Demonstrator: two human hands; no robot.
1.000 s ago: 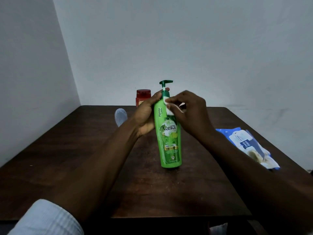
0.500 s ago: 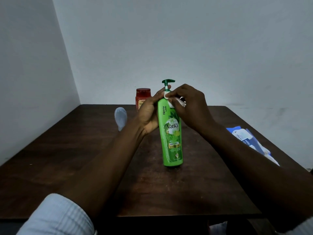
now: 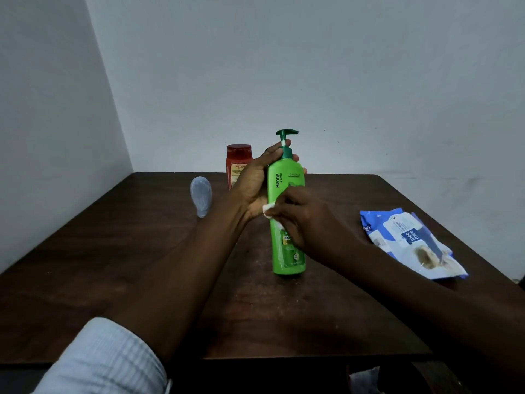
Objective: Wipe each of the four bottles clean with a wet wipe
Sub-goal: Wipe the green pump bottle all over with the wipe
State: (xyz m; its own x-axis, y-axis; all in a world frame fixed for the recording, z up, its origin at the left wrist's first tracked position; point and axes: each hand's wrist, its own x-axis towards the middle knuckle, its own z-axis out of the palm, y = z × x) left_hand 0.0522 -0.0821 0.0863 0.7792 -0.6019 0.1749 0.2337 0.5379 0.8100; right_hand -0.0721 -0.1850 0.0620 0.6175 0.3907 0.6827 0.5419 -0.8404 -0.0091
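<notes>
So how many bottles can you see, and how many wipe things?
Bottles: 3 - green bottle, red bottle, clear bottle
Packs: 1 - wipe pack
Loose wipes: 1 - wipe
Total: 5

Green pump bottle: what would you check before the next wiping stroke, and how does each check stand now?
1. Green pump bottle stands upright on the table: ok.
2. Left hand grips its shoulder to steady it: ok.
3. Right hand holds the wet wipe against its front: ok.
4. Lower label clean: cannot tell.
5. Wipes pack lies at the right for a fresh wipe: ok.
6. Four bottles in view: not ok; only the red-capped bottle and pale blue bottle besides.
</notes>
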